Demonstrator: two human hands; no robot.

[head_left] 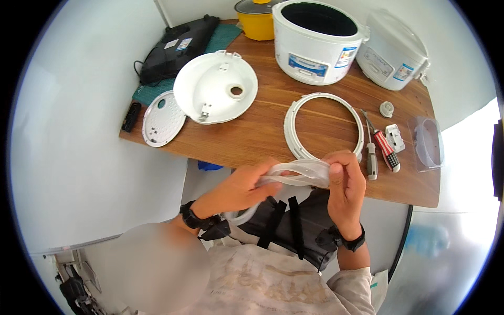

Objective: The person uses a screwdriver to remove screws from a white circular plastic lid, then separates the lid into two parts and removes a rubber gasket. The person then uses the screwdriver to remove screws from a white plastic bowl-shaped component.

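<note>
One translucent sealing ring [304, 167], twisted, at the wooden table's [268, 118] front edge; left hand [237, 186] pinching one end, right hand [346, 186] the other. Beyond: white ring frame [290, 126], two screwdrivers [371, 163], open rice-cooker body [302, 50].

I can read no print from here; blue-and-white labels [307, 66] front the open white cooker [325, 44] and lidded cooker [394, 47], pale stickers [184, 44] the black case [160, 59].

Twisted, translucent flexible ring [311, 169]
</note>
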